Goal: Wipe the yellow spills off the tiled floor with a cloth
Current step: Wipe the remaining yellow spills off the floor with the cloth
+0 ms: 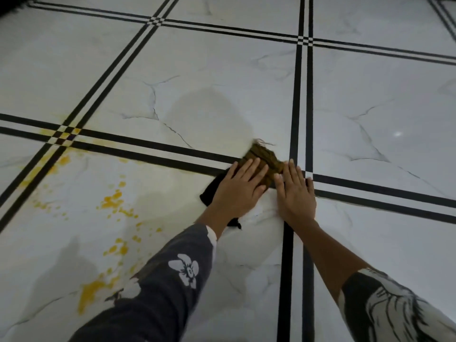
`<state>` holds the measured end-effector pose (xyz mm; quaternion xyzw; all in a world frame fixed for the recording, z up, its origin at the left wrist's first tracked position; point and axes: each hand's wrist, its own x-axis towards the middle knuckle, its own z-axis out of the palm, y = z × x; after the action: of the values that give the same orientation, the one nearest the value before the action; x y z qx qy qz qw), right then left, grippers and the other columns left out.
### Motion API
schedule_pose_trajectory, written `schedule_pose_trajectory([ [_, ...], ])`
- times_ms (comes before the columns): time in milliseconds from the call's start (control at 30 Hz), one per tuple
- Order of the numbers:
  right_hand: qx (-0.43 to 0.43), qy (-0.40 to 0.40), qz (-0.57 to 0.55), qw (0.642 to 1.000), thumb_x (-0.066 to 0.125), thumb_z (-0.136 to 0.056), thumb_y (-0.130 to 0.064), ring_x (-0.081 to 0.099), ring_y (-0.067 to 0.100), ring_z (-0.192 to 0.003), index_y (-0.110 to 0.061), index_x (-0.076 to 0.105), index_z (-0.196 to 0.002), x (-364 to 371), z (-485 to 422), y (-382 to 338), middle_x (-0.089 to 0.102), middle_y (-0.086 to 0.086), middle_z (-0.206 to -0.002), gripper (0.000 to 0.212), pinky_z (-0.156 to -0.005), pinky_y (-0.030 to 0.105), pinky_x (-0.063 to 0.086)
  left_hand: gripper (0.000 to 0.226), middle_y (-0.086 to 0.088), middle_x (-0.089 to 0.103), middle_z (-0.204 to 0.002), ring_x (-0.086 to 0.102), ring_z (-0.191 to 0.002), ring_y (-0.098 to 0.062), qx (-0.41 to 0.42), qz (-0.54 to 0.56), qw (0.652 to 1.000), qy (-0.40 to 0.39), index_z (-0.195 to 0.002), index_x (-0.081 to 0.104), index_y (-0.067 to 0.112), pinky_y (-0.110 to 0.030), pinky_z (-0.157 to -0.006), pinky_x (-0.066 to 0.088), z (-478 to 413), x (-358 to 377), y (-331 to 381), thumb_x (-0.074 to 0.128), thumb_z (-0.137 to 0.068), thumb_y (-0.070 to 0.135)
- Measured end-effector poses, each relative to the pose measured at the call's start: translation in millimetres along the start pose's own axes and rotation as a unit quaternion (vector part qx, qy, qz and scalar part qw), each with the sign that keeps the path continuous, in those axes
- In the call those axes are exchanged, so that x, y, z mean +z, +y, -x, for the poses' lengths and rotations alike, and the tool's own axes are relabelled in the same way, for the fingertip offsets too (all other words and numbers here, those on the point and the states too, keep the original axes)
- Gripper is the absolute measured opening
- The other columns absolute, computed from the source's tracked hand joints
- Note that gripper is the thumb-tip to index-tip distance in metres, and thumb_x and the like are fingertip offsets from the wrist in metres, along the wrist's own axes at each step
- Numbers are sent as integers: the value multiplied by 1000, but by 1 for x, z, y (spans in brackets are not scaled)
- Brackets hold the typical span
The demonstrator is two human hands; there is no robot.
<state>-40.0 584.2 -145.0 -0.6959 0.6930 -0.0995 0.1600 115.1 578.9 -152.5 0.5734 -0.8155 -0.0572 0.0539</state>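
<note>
Item: olive-brown ribbed cloth with a black portion (pixel 265 156), bunched flat on the glossy white marble-pattern tiled floor (pixel 370 95), lying across a black double border line just left of a line crossing, its frayed end pointing away from the person. Left hand (pixel 240 183): laid flat on the cloth's middle, fingers straight and close together; the grip is wide, pressing and not clasping. Right hand (pixel 294 193): likewise flat, fingers straight, fingertips over the cloth's right end and palm toward the tile; grip wide, nothing pinched. Yellow spills (pixel 113 201): scattered drops and smears well to the left of the cloth, running from the stained line crossing at far left down the near-left tile toward a larger patch by the left forearm; none lies under the cloth as far as can be seen. Dull damp-looking film (pixel 204 107): on the tile beyond the cloth, apparently a wiped zone. Dark grey sleeve with white flower print (pixel 172 280) on the left arm; black-and-white patterned sleeve (pixel 394 309) on the right. Step in hand, by judgement: a two-handed pressing stroke. Handling note: keep both palms weighted evenly so the cloth stays flat, draw it leftward into the drops in overlapping passes, work from the outer specks toward the thick patch, turn to a fresh face once soiled, and follow the black joints where yellow has settled.
</note>
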Motion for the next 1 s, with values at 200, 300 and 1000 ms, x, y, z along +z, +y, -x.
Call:
schedule_pose_trajectory([
  [200,-6,-3,25,1000,-13,-77,-61,-6,10,-145,-21,0,-148,0,36,11,-1,-4,-158,83,-118,35,-5,62,-11,32,-151,31,-139,-27,-95,-15,995,6,-146,28,18,-47,-113,19,27,0,16,9,-93,45],
  [300,13,-6,7,1000,-11,-79,-62,-4,13,-146,-20,3,-149,1,49,4,0,-2,-158,82,-119,36,-2,61,-6,27,-154,26,-142,-22,33,-23,999,-28,-147,24,24,-44,-115,14,47,1,13,8,-93,47],
  [1000,22,8,-15,1000,16,-98,-43,11,27,-145,1,8,-146,70,117,-161,9,15,-156,66,-117,41,7,56,-14,16,-156,13,-144,-30,-633,36,766,106,-149,17,12,-56,-113,7,321,-35,-139,28,-99,35],
])
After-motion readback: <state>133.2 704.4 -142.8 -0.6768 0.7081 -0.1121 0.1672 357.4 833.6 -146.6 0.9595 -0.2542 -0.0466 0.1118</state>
